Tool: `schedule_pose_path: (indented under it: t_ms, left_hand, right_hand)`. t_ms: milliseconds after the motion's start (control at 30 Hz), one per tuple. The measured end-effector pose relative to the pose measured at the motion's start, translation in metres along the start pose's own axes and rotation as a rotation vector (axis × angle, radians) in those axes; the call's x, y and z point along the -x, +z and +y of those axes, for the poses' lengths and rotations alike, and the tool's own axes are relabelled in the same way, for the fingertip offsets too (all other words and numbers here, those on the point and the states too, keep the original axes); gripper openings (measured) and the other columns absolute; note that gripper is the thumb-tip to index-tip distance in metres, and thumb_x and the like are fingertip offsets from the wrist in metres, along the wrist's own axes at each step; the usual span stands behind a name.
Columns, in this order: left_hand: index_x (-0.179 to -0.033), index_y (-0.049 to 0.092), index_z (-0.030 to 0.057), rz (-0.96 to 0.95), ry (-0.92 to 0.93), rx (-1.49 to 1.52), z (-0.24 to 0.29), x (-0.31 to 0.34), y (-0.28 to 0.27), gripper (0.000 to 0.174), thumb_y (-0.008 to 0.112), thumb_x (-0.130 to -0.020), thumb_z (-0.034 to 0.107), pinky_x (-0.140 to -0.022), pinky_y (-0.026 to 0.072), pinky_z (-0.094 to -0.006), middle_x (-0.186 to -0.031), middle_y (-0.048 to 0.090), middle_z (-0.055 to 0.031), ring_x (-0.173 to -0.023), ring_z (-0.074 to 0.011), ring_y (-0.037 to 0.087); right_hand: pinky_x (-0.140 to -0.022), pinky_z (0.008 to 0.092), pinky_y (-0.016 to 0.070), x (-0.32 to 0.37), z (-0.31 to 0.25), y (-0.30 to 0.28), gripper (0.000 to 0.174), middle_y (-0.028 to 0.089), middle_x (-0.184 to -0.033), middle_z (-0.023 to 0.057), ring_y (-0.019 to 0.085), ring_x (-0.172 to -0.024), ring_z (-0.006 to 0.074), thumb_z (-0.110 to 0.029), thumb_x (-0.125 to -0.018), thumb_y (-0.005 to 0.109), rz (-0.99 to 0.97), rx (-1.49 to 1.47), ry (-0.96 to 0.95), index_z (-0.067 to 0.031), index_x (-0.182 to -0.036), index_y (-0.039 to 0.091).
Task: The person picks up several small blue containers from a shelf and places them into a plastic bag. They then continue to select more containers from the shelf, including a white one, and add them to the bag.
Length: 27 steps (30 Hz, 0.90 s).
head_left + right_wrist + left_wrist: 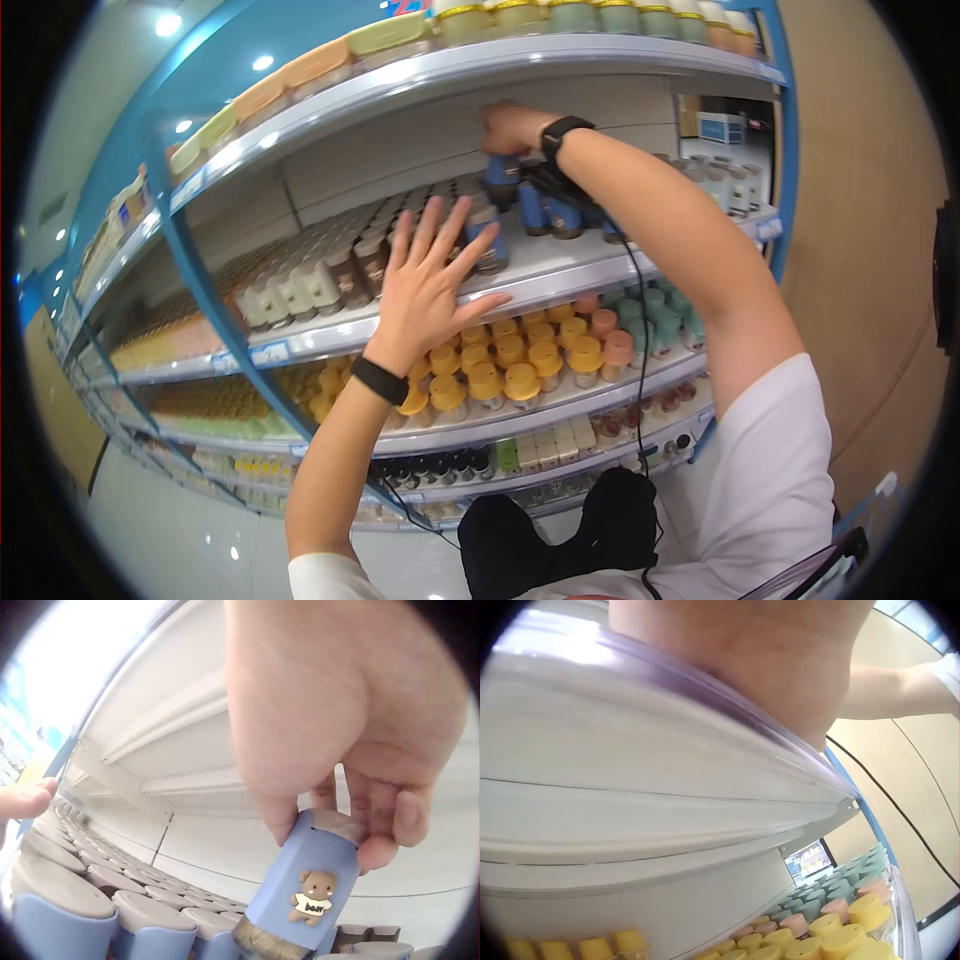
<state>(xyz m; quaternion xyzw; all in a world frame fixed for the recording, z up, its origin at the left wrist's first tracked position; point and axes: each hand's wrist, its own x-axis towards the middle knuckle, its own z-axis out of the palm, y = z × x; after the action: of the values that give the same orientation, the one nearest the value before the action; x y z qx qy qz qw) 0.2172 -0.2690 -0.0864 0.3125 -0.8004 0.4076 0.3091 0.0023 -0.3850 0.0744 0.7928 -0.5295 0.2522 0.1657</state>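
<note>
My right hand reaches over the shelf and pinches the top of a blue-sleeved cup with a small bear figure on its side. In the right wrist view the cup hangs tilted above rows of similar cups with greyish lids. My left hand is spread at the shelf's front edge, palm away from me, fingers straight. It overlaps the front cups in the head view, close to another blue cup. More blue cups stand right of the gap, under my right wrist.
Brown and white cups fill the shelf to the left. Below stand yellow-lidded cups and green-lidded ones. The upper shelf runs above my right hand. A blue post stands at right, and a black cable hangs in front.
</note>
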Motion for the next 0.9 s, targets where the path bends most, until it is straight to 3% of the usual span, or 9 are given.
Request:
schedule_pose_path:
  t_ms: [100, 167, 233, 300, 400, 667, 800, 867, 900]
  left_hand:
    - [-0.162, 0.052, 0.0312, -0.006, -0.012, 0.013, -0.008, 0.007, 0.004, 0.079, 0.054, -0.097, 0.078, -0.133, 0.0087, -0.0605, -0.176, 0.032, -0.0106, -0.164, -0.0376, 0.023]
    - [-0.161, 0.053, 0.0324, 0.018, -0.016, 0.032, -0.011, 0.011, 0.010, 0.077, 0.051, -0.099, 0.079, -0.134, 0.0072, -0.0610, -0.177, 0.031, -0.0094, -0.164, -0.0380, 0.021]
    - [-0.160, 0.053, 0.0332, 0.017, -0.018, 0.017, -0.010, 0.013, 0.010, 0.077, 0.048, -0.098, 0.080, -0.133, 0.0048, -0.0638, -0.178, 0.028, -0.0089, -0.165, -0.0382, 0.017]
    - [-0.160, 0.053, 0.0338, 0.020, -0.014, 0.023, -0.011, 0.013, 0.011, 0.077, 0.048, -0.099, 0.080, -0.132, 0.0038, -0.0654, -0.178, 0.027, -0.0090, -0.166, -0.0384, 0.016]
    - [-0.159, 0.054, 0.0339, 0.033, -0.013, 0.036, -0.010, 0.014, 0.011, 0.075, 0.048, -0.099, 0.079, -0.132, 0.0021, -0.0657, -0.177, 0.029, -0.0094, -0.165, -0.0384, 0.016]
    - [-0.159, 0.054, 0.0340, 0.030, -0.020, 0.035, -0.010, 0.015, 0.013, 0.076, 0.049, -0.098, 0.079, -0.132, 0.0015, -0.0659, -0.177, 0.030, -0.0092, -0.165, -0.0380, 0.018]
    - [-0.159, 0.054, 0.0341, 0.034, -0.023, 0.026, -0.010, 0.015, 0.012, 0.076, 0.049, -0.098, 0.080, -0.132, 0.0021, -0.0656, -0.176, 0.031, -0.0082, -0.164, -0.0379, 0.020]
    - [-0.158, 0.054, 0.0341, 0.038, -0.018, 0.026, -0.009, 0.015, 0.013, 0.076, 0.049, -0.098, 0.080, -0.132, 0.0025, -0.0653, -0.176, 0.032, -0.0078, -0.164, -0.0378, 0.021]
    - [-0.158, 0.055, 0.0339, 0.039, -0.022, 0.026, -0.009, 0.016, 0.013, 0.076, 0.048, -0.098, 0.080, -0.132, 0.0032, -0.0650, -0.176, 0.032, -0.0072, -0.164, -0.0375, 0.022]
  right_hand:
    - [-0.080, 0.0501, 0.0603, -0.034, 0.027, 0.029, 0.036, 0.079, -0.096, 0.0241, 0.077, -0.088, 0.0378, -0.028, -0.091, 0.067, -0.095, 0.141, -0.090, 0.0033, -0.104, 0.078]
    - [-0.072, 0.0479, 0.0612, -0.040, 0.025, 0.036, 0.032, 0.078, -0.097, 0.0222, 0.077, -0.084, 0.0328, -0.024, -0.092, 0.068, -0.213, 0.068, 0.080, 0.0021, -0.107, 0.078]
    - [-0.064, 0.0403, 0.0631, -0.024, 0.014, 0.028, 0.024, 0.077, -0.102, 0.0173, 0.077, -0.081, 0.0288, -0.016, -0.090, 0.072, -0.256, -0.079, 0.119, -0.0013, -0.108, 0.077]
    - [-0.064, 0.0375, 0.0638, -0.023, 0.013, 0.025, 0.029, 0.077, -0.102, 0.0155, 0.076, -0.075, 0.0261, -0.019, -0.087, 0.079, -0.322, -0.135, 0.138, -0.0023, -0.110, 0.077]
    - [-0.064, 0.0374, 0.0638, -0.030, 0.015, 0.031, 0.031, 0.078, -0.101, 0.0147, 0.077, -0.075, 0.0258, -0.018, -0.085, 0.080, -0.341, -0.132, 0.110, -0.0013, -0.111, 0.076]
    - [-0.072, 0.0377, 0.0618, -0.032, 0.017, 0.037, 0.054, 0.078, -0.099, 0.0156, 0.078, -0.081, 0.0256, -0.020, -0.070, 0.088, -0.464, 0.041, 0.046, -0.0031, -0.119, 0.075]
    - [-0.076, 0.0400, 0.0613, -0.025, 0.006, 0.038, 0.053, 0.079, -0.098, 0.0148, 0.077, -0.083, 0.0262, -0.022, -0.070, 0.088, -0.481, 0.104, 0.083, -0.0051, -0.120, 0.076]
    - [-0.086, 0.0445, 0.0609, -0.021, 0.004, 0.040, 0.048, 0.080, -0.107, 0.0158, 0.078, -0.098, 0.0305, -0.023, -0.073, 0.090, -0.400, 0.092, 0.116, -0.0040, -0.116, 0.078]
    - [-0.086, 0.0445, 0.0609, -0.021, 0.004, 0.041, 0.048, 0.080, -0.107, 0.0158, 0.078, -0.098, 0.0305, -0.023, -0.073, 0.090, -0.402, 0.094, 0.127, -0.0040, -0.116, 0.078]
